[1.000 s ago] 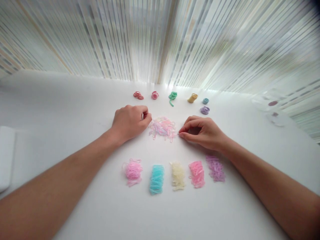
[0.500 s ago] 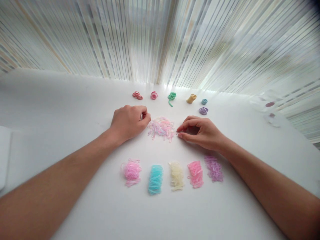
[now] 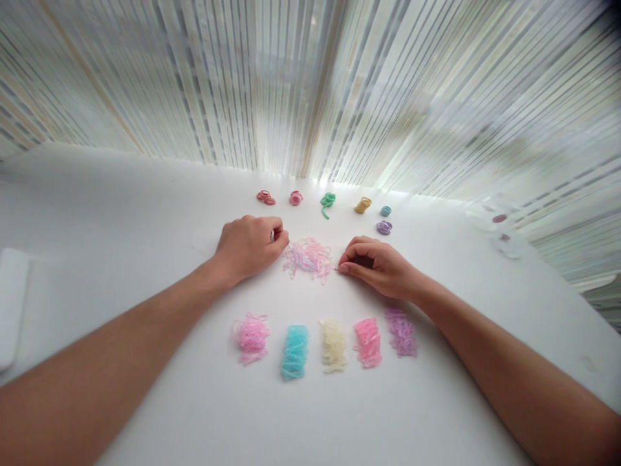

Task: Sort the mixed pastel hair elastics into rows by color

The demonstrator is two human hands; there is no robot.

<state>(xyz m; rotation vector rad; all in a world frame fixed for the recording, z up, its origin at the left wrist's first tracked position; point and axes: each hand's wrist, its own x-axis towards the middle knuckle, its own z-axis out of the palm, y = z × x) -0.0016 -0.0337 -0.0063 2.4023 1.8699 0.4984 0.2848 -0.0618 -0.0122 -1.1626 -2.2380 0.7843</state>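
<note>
right hand (image 3: 338, 266) grip was pinched narrow at the right side of mixed pastel band pile (image 3: 308, 257), mid worktop (image 3: 204, 401); any band in it too small to tell. left hand (image 3: 252, 244) grip was curled nearly closed at pile's left side, contents unclear. five colored band bundles (image 3: 334, 347) lay nearer the front edge, coils (image 3: 328, 200) toward the back edge.

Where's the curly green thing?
In the head view, the green coil sits just right of centre, near the striped curtain, between the pink coil and the yellow coil.
</note>
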